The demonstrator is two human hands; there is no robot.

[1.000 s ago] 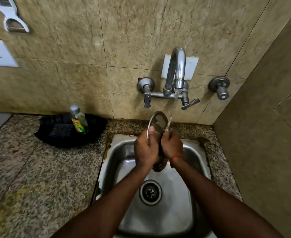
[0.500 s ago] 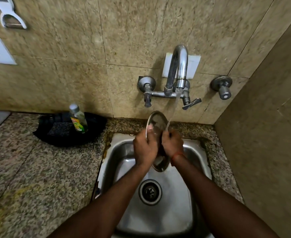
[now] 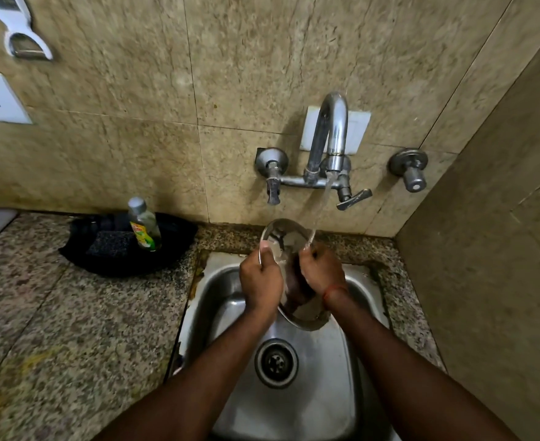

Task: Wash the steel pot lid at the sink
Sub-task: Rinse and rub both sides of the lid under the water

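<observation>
A round steel pot lid [image 3: 286, 238] stands almost on edge over the steel sink [image 3: 342, 393], tilted toward the wall. My left hand [image 3: 260, 281] grips its left rim, thumb on the shiny face. My right hand [image 3: 321, 270] holds the right rim, with its fingers curled behind the lid. Water runs from the wall tap [image 3: 330, 138] in a thin stream onto the lid's upper right edge, by my right hand. The lid's lower edge shows below both hands, and my hands hide its middle.
A dish-soap bottle [image 3: 143, 226] and a dark scrub pad [image 3: 111, 243] sit in a black tray [image 3: 179, 230] on the granite counter [image 3: 71, 329] left of the sink. A tiled side wall [image 3: 491, 281] closes the right. The drain [image 3: 276, 362] lies below the lid.
The water stream has started and grown from the tap onto the lid. Both hands keep their hold, and the lid's lower edge has come further into view below them.
</observation>
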